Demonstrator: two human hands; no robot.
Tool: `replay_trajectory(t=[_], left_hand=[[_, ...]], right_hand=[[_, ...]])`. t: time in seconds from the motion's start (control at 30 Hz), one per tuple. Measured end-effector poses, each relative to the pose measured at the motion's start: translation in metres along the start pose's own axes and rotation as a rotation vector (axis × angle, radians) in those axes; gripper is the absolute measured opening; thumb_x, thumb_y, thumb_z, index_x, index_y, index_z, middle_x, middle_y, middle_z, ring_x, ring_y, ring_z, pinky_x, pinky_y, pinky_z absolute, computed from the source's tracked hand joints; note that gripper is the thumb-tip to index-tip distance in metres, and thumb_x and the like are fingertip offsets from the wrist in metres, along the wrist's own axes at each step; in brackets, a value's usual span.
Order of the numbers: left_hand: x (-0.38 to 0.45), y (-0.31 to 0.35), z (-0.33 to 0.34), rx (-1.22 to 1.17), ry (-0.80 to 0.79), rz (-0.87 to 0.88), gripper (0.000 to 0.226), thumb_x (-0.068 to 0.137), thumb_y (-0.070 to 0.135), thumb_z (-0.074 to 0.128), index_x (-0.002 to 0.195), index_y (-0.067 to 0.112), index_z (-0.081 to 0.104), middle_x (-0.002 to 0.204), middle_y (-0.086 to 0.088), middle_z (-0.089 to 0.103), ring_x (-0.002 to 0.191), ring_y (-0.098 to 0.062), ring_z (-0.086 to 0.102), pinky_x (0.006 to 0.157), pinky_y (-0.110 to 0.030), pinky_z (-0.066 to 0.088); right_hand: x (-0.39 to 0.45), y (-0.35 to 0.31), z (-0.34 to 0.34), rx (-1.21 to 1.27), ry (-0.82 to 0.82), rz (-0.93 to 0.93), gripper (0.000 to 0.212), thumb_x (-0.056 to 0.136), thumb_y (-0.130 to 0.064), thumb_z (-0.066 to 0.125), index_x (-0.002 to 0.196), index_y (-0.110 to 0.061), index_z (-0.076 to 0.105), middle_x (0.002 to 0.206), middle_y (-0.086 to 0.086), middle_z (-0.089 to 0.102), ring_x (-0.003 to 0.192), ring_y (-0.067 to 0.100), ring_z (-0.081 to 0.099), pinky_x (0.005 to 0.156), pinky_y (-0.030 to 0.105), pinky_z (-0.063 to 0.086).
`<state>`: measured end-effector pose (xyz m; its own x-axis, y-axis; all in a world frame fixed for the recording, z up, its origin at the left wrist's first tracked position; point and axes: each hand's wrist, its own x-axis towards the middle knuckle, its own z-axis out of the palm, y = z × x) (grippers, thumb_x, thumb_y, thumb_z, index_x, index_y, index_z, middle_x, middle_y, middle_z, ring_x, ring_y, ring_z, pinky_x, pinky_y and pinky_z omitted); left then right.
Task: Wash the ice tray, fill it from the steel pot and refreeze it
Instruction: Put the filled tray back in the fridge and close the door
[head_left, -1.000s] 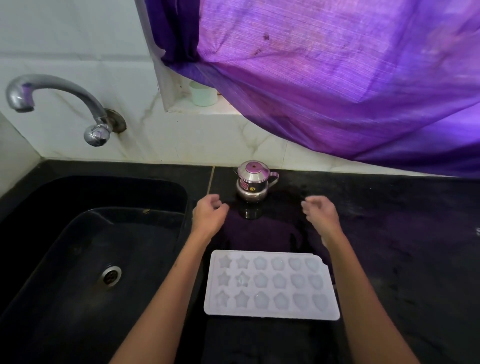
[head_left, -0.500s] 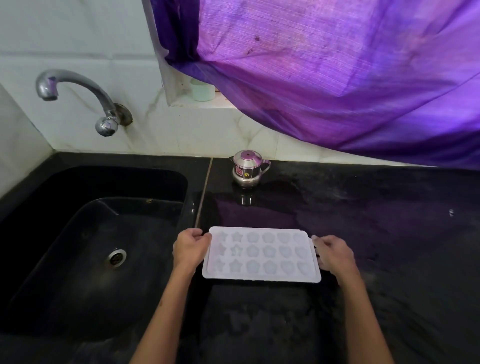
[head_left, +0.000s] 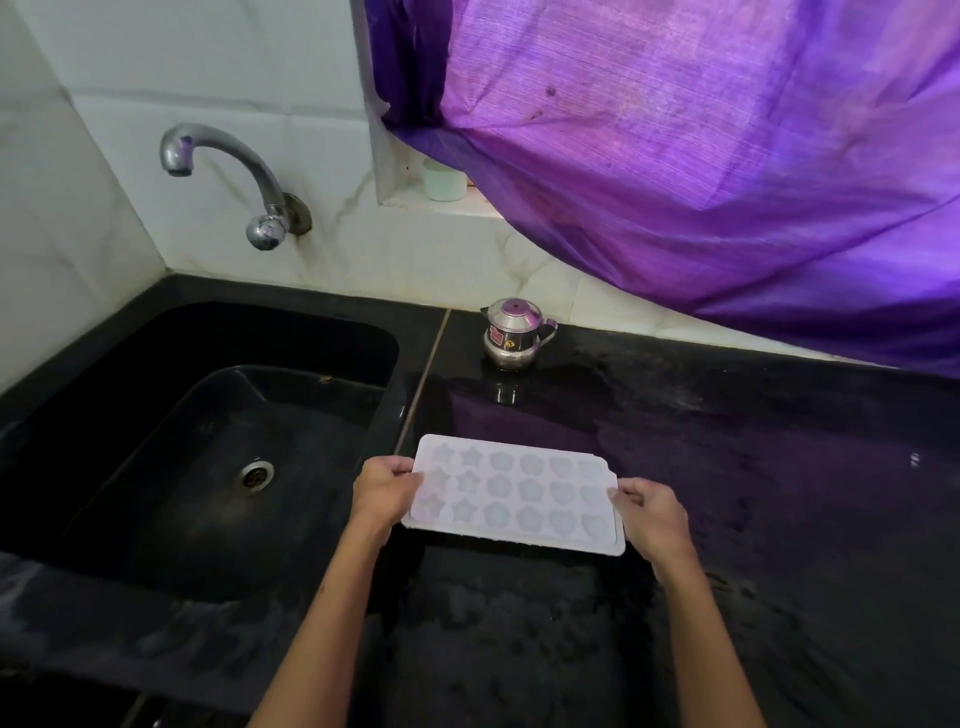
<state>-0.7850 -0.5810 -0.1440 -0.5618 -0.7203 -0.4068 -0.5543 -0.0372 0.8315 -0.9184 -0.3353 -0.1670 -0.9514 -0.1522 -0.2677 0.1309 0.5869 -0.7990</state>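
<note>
Black stone runs under everything here: the counter (head_left: 727, 467) on our right and the sink (head_left: 171, 467) sunk into it on our left, with the tap (head_left: 228, 171) arching from the wall above the basin. A purple curtain (head_left: 701, 156) hangs over the back wall. Between them sits the tray (head_left: 514, 493) — white, moulded with stars and hearts — which we hold over the counter just beside the sink's edge. Our left hand (head_left: 384, 493) grips its left short end, fingers curled over the rim; our right hand (head_left: 652, 512) grips the right end the same way. The two hands are apart, one at each end, both clamped on the tray. The pot (head_left: 511, 335) stands lidded near the wall, well behind the tray and untouched.

We judge the step to be carrying the tray across to the sink for washing. To do it well, we should keep both ends level until the tray is over the basin, so anything left in the cups — we cannot tell whether they hold ice or water — falls there and not on the counter. The tap's spout sits far left, so the tray needs to travel right under it.
</note>
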Motion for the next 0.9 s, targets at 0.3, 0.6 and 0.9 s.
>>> replay_trajectory(t=[0.3, 0.6, 0.9], left_hand=[[-0.036, -0.021, -0.067, -0.135, 0.157, 0.042, 0.019, 0.085, 0.006, 0.057, 0.083, 0.02, 0.07, 0.09, -0.002, 0.072, 0.087, -0.018, 0.068, 0.074, -0.034, 0.056], [-0.128, -0.09, -0.183, -0.275, 0.477, 0.028, 0.017, 0.086, 0.012, 0.062, 0.086, 0.027, 0.071, 0.082, 0.003, 0.075, 0.083, -0.016, 0.07, 0.082, -0.039, 0.056], [-0.26, -0.186, -0.267, -0.266, 0.911, -0.126, 0.02, 0.088, 0.016, 0.061, 0.103, 0.023, 0.071, 0.071, 0.004, 0.067, 0.077, -0.015, 0.066, 0.072, -0.033, 0.054]], right_hand=[[-0.024, -0.053, 0.027, -0.003, -0.102, -0.16, 0.015, 0.093, -0.021, 0.057, 0.102, -0.017, 0.068, 0.084, -0.012, 0.064, 0.082, 0.008, 0.059, 0.073, 0.028, 0.045], [-0.1, -0.117, 0.113, -0.023, -0.372, -0.4, 0.017, 0.091, -0.023, 0.059, 0.102, -0.017, 0.071, 0.089, -0.007, 0.07, 0.089, 0.013, 0.065, 0.074, 0.03, 0.049], [-0.235, -0.153, 0.212, -0.096, -0.734, -0.615, 0.013, 0.09, -0.025, 0.058, 0.096, -0.025, 0.07, 0.086, -0.011, 0.07, 0.09, 0.013, 0.066, 0.083, 0.038, 0.054]])
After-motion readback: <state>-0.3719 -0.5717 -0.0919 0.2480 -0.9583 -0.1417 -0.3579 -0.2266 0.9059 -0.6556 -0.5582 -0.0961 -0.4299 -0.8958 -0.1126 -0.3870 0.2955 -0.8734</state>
